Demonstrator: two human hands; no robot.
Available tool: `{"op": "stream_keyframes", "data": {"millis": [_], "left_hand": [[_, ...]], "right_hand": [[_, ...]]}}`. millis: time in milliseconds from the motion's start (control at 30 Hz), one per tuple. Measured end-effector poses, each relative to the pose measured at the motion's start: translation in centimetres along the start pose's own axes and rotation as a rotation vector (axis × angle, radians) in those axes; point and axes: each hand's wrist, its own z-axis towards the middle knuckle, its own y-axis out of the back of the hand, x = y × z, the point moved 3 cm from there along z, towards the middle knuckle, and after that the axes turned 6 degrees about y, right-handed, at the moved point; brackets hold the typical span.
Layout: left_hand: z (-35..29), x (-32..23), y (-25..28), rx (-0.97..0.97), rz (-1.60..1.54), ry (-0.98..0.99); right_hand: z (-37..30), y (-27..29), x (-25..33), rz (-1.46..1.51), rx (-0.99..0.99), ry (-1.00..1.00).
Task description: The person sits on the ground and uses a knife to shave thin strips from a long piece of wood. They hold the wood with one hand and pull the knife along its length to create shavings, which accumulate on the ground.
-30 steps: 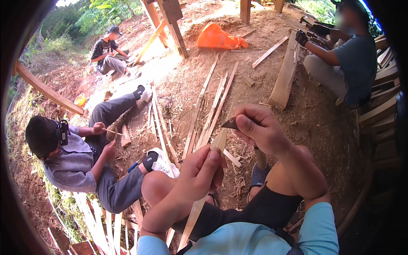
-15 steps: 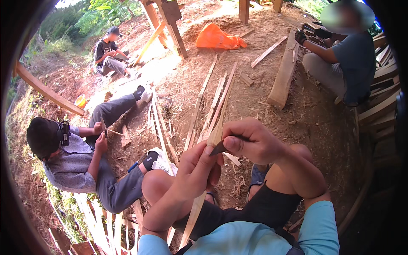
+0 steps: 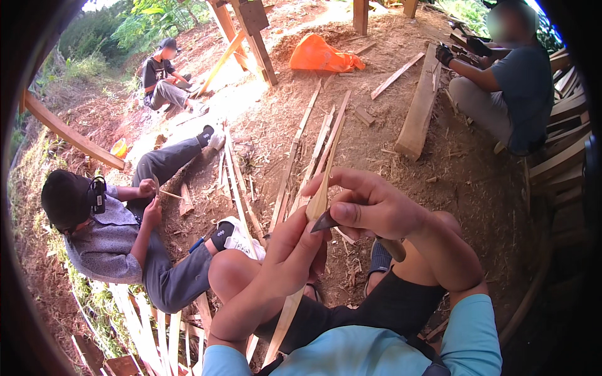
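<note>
My left hand (image 3: 290, 254) is closed around a long pale wooden strip (image 3: 318, 205), in front of my knees. Above that hand the strip narrows to a thin tip pointing away from me; a pale length runs below it, past my thigh. In my right hand (image 3: 382, 210) is a knife (image 3: 325, 221) with a short dark blade; part of its brown handle shows beneath the wrist. The blade lies against the strip by my left thumb. My right forefinger reaches across the strip above the blade.
Close on my left sits a person in a black cap (image 3: 66, 203) holding a thin stick. Farther off sit two other people. Long wooden slats (image 3: 295, 150), a thick beam (image 3: 415, 125), an orange sheet (image 3: 323, 55) and shavings lie on the earth. More slats (image 3: 144, 323) lie at lower left.
My right hand has turned, its forefinger now stretched over the strip and the knife's handle showing below. The blade has shifted slightly. The person at far right has moved their hands.
</note>
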Motion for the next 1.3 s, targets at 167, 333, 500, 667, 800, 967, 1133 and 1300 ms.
{"op": "stream_keyframes", "data": {"millis": [167, 333, 500, 667, 800, 967, 1133, 1300], "left_hand": [[-0.1, -0.4, -0.4, 0.042, -0.049, 0.045], [0.1, -0.5, -0.7, 0.006, -0.092, 0.005], [0.6, -0.2, -0.5, 0.045, -0.107, -0.002], [0.4, -0.5, -0.8, 0.025, -0.076, -0.015], [0.5, -0.3, -0.7, -0.012, -0.080, -0.042], [0.8, -0.5, -0.6, -0.025, -0.068, -0.030], [0.4, -0.8, -0.6, -0.105, -0.068, 0.003], [0.7, -0.1, 0.0, -0.071, -0.106, 0.095]], "right_hand": [[-0.1, -0.2, 0.0, -0.081, 0.009, 0.057], [0.0, -0.7, -0.3, -0.112, -0.040, 0.133], [-0.3, -0.6, -0.7, -0.046, -0.079, 0.137], [-0.3, -0.6, -0.5, -0.113, -0.066, 0.193], [0.0, -0.9, -0.4, -0.087, -0.095, 0.189], [0.1, -1.2, -0.7, -0.017, -0.166, 0.159], [0.2, -0.6, 0.7, -0.138, -0.094, 0.016], [0.3, 0.1, 0.4, -0.136, -0.152, 0.064]]}}
